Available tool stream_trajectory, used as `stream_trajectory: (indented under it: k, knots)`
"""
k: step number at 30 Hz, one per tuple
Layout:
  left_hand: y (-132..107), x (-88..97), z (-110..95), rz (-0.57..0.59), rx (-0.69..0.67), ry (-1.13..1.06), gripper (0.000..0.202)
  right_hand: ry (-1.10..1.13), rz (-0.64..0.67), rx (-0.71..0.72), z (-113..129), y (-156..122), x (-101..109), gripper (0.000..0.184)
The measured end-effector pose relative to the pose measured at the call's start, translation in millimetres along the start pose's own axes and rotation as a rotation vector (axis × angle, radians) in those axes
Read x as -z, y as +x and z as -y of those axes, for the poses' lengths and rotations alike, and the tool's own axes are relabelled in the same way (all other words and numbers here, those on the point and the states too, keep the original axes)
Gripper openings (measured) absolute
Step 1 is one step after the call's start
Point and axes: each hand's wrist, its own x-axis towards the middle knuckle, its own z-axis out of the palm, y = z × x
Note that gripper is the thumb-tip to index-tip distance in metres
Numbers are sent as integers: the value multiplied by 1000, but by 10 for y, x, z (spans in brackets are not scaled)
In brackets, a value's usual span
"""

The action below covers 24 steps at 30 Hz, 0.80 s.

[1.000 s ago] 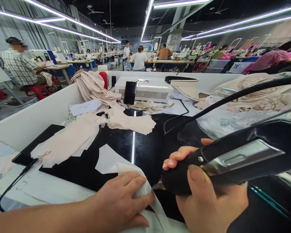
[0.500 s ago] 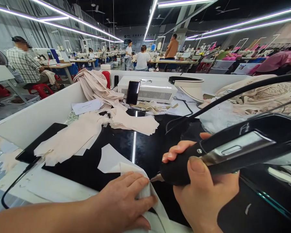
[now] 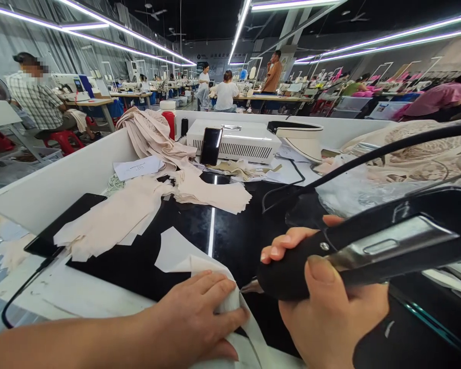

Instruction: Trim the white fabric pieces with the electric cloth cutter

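White sheet (image 3: 176, 251) under the loosely spread left grip (image 3: 200, 313).
Right grip (image 3: 328, 315) wraps the black tool (image 3: 353, 259), tip (image 3: 252, 286) just beside the sheet.

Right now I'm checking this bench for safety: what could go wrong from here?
The metal tip of the black tool sits close to the left hand, so a slip might jab it. The folded white piece under that hand could shift or crease. The black cable arching in front of the clear plastic may snag.
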Motion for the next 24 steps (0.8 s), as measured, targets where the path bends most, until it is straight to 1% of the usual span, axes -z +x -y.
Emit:
stream_trajectory:
  k: [4,6,9,11,12,14,16,18,19,22,24]
  knots:
    - [9,10,16,-28,-12,-10,56,-40,17,22,-12,-12,-6,53]
    - [30,53,53,-12,-7,-54,54,-38,24,21,-23,-2,-2,53]
    - [72,152,193,66,18,-165,38,-33,28,-8,-54,56,10,55]
    - [92,213,339,121,-4,-202,27,-29,29,-26,-82,125,14,55]
    - [94,236,415,149,-29,-205,26,-25,27,-29,-94,164,13,55]
    - [83,263,539,201,-54,-191,32,-15,14,-29,-106,239,7,53]
    - [63,262,589,235,-26,-150,37,-8,-15,-15,-87,291,10,49]
    - [57,237,546,257,23,-70,35,2,-40,9,-31,304,36,47]
    - [65,217,494,271,46,-21,30,6,-44,11,7,294,60,47]
    - [134,153,286,316,89,106,15,11,-29,-35,141,219,168,47]
    - [191,118,162,335,108,149,11,18,-13,-71,219,151,240,49]
